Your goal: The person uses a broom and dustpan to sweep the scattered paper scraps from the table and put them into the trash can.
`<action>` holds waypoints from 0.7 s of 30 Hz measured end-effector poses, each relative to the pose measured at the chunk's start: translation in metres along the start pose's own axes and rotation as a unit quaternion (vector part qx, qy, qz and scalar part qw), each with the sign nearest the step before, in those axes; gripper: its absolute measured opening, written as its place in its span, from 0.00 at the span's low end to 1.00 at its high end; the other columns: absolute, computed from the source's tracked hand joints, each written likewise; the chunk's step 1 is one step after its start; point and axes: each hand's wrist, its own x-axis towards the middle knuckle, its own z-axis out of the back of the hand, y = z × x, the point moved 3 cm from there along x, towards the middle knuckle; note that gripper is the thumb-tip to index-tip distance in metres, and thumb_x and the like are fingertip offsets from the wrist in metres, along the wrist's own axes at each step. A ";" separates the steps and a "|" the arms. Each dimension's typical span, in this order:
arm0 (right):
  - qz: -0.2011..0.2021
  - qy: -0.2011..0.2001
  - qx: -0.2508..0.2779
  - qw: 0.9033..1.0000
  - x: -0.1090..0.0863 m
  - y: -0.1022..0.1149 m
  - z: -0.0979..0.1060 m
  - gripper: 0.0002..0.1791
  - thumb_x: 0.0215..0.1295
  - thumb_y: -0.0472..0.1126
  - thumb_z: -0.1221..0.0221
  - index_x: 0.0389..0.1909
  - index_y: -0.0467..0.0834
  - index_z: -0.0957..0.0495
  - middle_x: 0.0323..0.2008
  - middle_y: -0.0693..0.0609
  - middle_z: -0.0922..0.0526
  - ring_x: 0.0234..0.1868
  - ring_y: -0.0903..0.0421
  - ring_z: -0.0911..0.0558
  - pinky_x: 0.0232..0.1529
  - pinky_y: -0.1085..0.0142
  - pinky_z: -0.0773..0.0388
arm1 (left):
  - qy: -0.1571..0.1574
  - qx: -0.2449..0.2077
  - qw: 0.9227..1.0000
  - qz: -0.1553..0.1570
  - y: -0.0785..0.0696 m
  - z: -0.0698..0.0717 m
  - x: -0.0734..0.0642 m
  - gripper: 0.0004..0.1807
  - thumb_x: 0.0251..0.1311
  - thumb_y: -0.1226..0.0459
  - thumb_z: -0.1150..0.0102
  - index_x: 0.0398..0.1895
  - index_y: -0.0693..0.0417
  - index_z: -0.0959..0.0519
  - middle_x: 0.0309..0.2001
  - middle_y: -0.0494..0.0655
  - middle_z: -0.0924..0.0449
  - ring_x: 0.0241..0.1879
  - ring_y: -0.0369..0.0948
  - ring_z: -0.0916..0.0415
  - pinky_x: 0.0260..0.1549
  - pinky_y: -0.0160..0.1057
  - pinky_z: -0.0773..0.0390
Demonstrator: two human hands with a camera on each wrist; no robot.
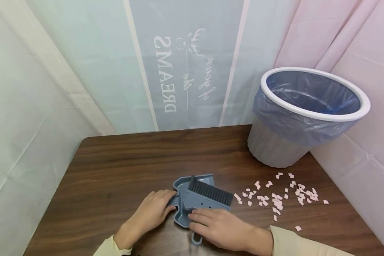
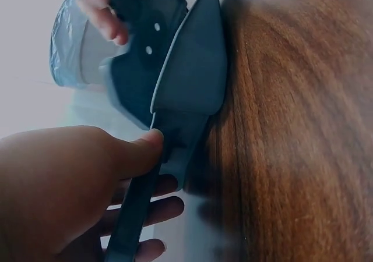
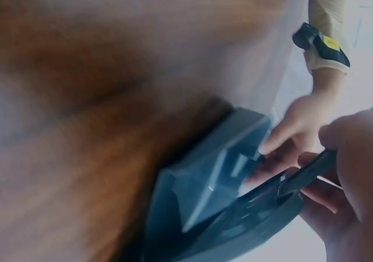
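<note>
A blue-grey dustpan lies on the wooden table in front of me in the head view. My left hand grips its handle from the left, with the thumb pressed along the handle in the left wrist view. Over the pan sits a matching hand brush, its dark bristles angled toward the far right. The brush handle is in the grasp of my right hand, and its looped end pokes out below the fingers. Many small white paper scraps lie scattered right of the brush.
A grey waste bin with a white rim and a translucent blue liner stands at the table's back right corner, behind the scraps. Fabric curtains hang along the table's far edge and both sides.
</note>
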 end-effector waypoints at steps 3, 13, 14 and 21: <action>-0.026 -0.032 -0.010 0.999 0.003 -0.006 0.007 0.25 0.84 0.40 0.68 0.56 0.44 0.20 0.55 0.49 0.16 0.58 0.55 0.18 0.57 0.63 0.21 | -0.005 0.002 1.000 -0.002 0.000 0.000 0.000 0.22 0.66 0.56 0.34 0.58 0.57 0.20 0.53 0.47 0.16 0.51 0.44 0.19 0.46 0.50 0.21; -0.133 -0.114 0.091 0.980 0.005 -0.036 0.032 0.10 0.75 0.37 0.45 0.52 0.41 0.24 0.49 0.49 0.15 0.50 0.54 0.14 0.48 0.64 0.17 | -0.002 -0.001 1.000 0.002 -0.002 0.003 0.001 0.22 0.66 0.56 0.34 0.59 0.58 0.20 0.53 0.49 0.16 0.52 0.47 0.19 0.49 0.56 0.21; -0.146 -0.117 0.104 0.977 0.004 -0.039 0.034 0.11 0.72 0.35 0.41 0.52 0.41 0.24 0.47 0.50 0.15 0.49 0.55 0.14 0.46 0.65 0.17 | 0.001 -0.004 1.000 0.004 -0.002 0.003 0.001 0.22 0.66 0.56 0.34 0.59 0.58 0.20 0.53 0.49 0.16 0.53 0.48 0.19 0.50 0.57 0.22; -0.199 -0.139 0.145 0.959 0.003 -0.056 0.038 0.09 0.79 0.39 0.49 0.51 0.41 0.24 0.45 0.51 0.14 0.47 0.55 0.13 0.46 0.66 0.17 | -0.009 0.006 1.000 0.002 -0.005 0.006 0.002 0.21 0.65 0.57 0.33 0.57 0.58 0.20 0.51 0.48 0.16 0.50 0.46 0.19 0.46 0.54 0.21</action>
